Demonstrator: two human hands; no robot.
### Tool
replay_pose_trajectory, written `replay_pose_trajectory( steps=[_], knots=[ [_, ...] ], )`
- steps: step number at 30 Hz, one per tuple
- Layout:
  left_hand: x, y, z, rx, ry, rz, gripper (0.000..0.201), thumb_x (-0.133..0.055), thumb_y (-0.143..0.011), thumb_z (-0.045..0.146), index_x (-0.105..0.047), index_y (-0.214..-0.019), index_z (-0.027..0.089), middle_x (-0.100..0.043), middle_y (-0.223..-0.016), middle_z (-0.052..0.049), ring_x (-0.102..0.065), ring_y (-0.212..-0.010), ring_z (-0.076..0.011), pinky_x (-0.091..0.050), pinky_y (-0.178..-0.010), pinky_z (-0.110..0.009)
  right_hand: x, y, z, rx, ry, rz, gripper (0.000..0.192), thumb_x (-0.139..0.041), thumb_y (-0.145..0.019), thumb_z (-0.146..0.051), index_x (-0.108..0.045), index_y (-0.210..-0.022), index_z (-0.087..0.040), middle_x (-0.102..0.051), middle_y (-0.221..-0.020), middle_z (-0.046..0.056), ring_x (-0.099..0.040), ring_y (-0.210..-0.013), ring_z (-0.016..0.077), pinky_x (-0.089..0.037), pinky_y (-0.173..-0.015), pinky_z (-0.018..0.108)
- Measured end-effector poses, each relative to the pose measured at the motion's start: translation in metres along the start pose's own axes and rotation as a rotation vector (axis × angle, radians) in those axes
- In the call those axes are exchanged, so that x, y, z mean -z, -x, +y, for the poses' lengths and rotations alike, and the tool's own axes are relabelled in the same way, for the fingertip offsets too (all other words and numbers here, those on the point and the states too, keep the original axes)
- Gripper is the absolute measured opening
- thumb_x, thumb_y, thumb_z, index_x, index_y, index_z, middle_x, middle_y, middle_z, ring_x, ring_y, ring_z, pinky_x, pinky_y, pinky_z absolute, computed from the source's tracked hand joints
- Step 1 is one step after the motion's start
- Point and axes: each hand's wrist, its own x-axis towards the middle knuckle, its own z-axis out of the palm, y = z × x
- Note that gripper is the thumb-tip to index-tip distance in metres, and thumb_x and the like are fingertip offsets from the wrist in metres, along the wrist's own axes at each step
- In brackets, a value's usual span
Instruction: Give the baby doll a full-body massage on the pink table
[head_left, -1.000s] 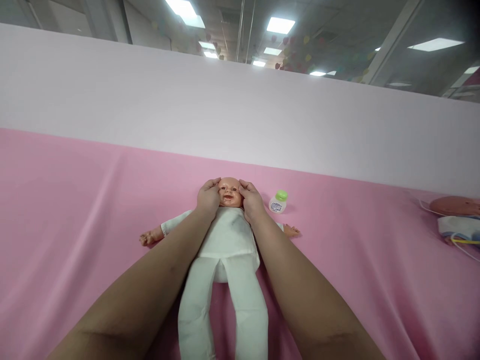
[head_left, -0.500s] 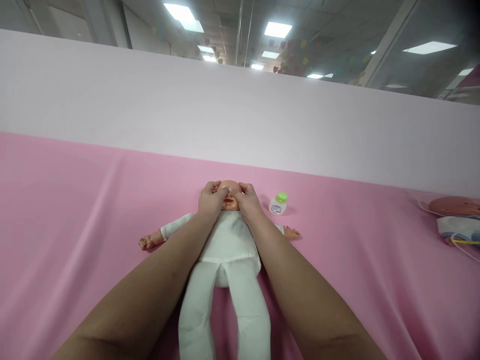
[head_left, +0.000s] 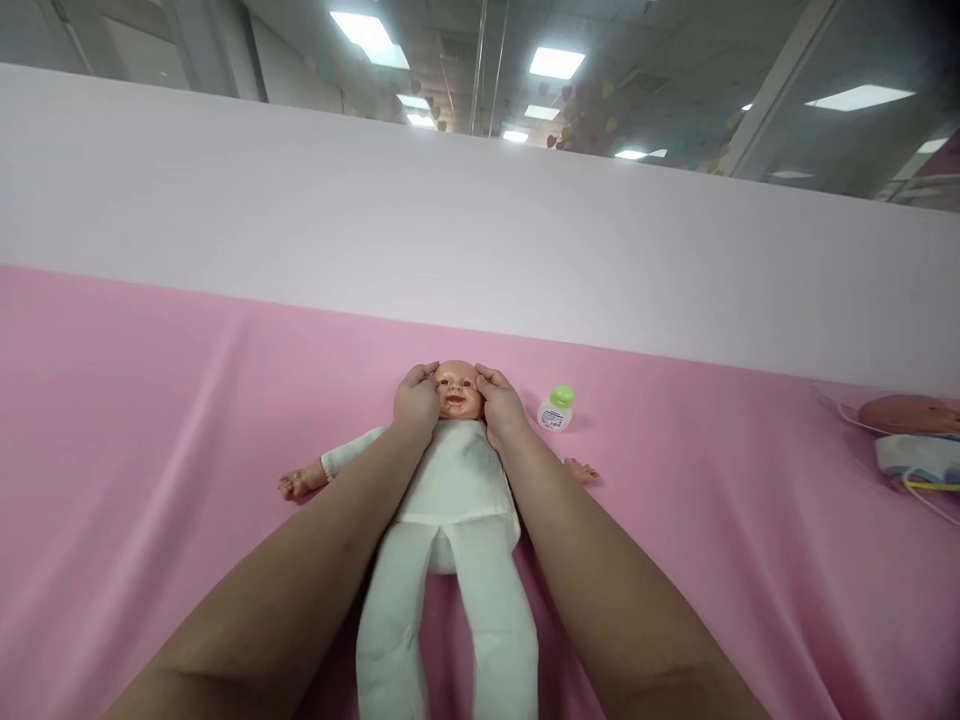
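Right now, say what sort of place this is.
Possibly an infant-care training room: a baby doll lies on a pink covering, a green-capped bottle beside it, with ceiling lights beyond.

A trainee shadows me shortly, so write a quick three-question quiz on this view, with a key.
1. True or false: the doll lies face down on the pink cloth.
2. What colour is the cap of the bottle? A blue, B green, C red.
3. Fill in: the ____ hand is nearer the bottle.

Key: 1. False, it lies face up. 2. B. 3. Right: the right hand is on the bottle's side of the doll's head, the left hand opposite.
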Motion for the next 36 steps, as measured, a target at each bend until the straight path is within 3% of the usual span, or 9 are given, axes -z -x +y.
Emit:
replay_pose_trajectory(
  steps=[4, 9, 14, 17, 21, 25, 36],
  knots=[
    [0.004, -0.002, -0.001, -0.006, -0.009, -0.016, 0.038, -0.062, -0.082, 0.023, -0.074, -0.118, 0.02, -0.079, -0.113, -0.009, -0.074, -0.105, -0.0262, -0.058, -0.091, -0.037, 0.002, 0.003, -0.004, -0.057, -0.058, -0.075, 0.042, -0.072, -0.078, -0.024, -0.069, -0.12, -0.029, -0.072, -0.132, 0.002, -0.066, -0.124, 0.0241, -0.053, -0.111, 0.043],
    [0.016, -0.01, 0.001, -0.137, -0.278, -0.117, 0.044, -0.061, -0.094, 0.041, -0.07, -0.133, 0.023, -0.072, -0.138, -0.01, -0.066, -0.127, -0.0285, -0.049, -0.11, -0.04, 0.003, 0.007, -0.009, -0.053, 0.014, -0.205, 0.065, -0.082, -0.08, -0.038, -0.059, -0.14, -0.029, -0.061, -0.148, 0.006, -0.061, -0.135, 0.0269, -0.049, -0.117, 0.044],
    [0.031, -0.008, 0.018, -0.237, -0.552, -0.35, 0.079, -0.068, -0.09, 0.054, -0.05, -0.157, 0.018, -0.051, -0.161, -0.016, -0.047, -0.15, -0.0338, -0.035, -0.123, -0.045, 0.013, 0.013, -0.018, -0.071, 0.17, -0.373, 0.118, -0.097, -0.066, -0.037, -0.03, -0.164, -0.032, -0.045, -0.164, 0.01, -0.059, -0.138, 0.0291, -0.051, -0.114, 0.043],
    [0.041, -0.006, 0.029, -0.211, -0.606, -0.458, 0.098, -0.075, -0.084, 0.055, -0.036, -0.165, 0.016, -0.043, -0.167, -0.017, -0.042, -0.153, -0.035, -0.034, -0.124, -0.045, 0.018, 0.011, -0.022, -0.046, 0.342, -0.375, 0.132, -0.101, -0.058, -0.035, -0.026, -0.166, -0.032, -0.047, -0.163, 0.01, -0.059, -0.137, 0.0306, -0.051, -0.114, 0.044],
    [0.049, -0.007, 0.03, -0.196, -0.519, -0.574, 0.097, -0.078, -0.082, 0.056, -0.041, -0.163, 0.02, -0.051, -0.162, -0.013, -0.053, -0.145, -0.0354, -0.045, -0.117, -0.043, 0.019, 0.006, -0.022, 0.081, 0.523, -0.262, 0.118, -0.099, -0.06, -0.044, -0.041, -0.161, -0.027, -0.057, -0.155, 0.011, -0.062, -0.134, 0.0316, -0.049, -0.115, 0.046],
    [0.043, -0.008, 0.018, -0.3, -0.599, -0.443, 0.087, -0.072, -0.085, 0.058, -0.048, -0.158, 0.018, -0.061, -0.152, -0.014, -0.062, -0.135, -0.0364, -0.048, -0.114, -0.046, 0.02, -0.001, -0.018, 0.172, 0.572, -0.182, 0.097, -0.093, -0.067, -0.053, -0.056, -0.151, -0.025, -0.065, -0.147, 0.011, -0.064, -0.131, 0.0319, -0.049, -0.114, 0.048],
    [0.039, -0.009, 0.01, -0.312, -0.698, -0.354, 0.082, -0.072, -0.086, 0.054, -0.05, -0.156, 0.02, -0.064, -0.15, -0.013, -0.065, -0.131, -0.0335, -0.049, -0.112, -0.042, 0.022, 0.0, -0.013, 0.188, 0.497, -0.212, 0.1, -0.098, -0.061, -0.04, -0.057, -0.151, -0.024, -0.063, -0.15, 0.01, -0.063, -0.134, 0.0298, -0.049, -0.116, 0.044]
  ],
)
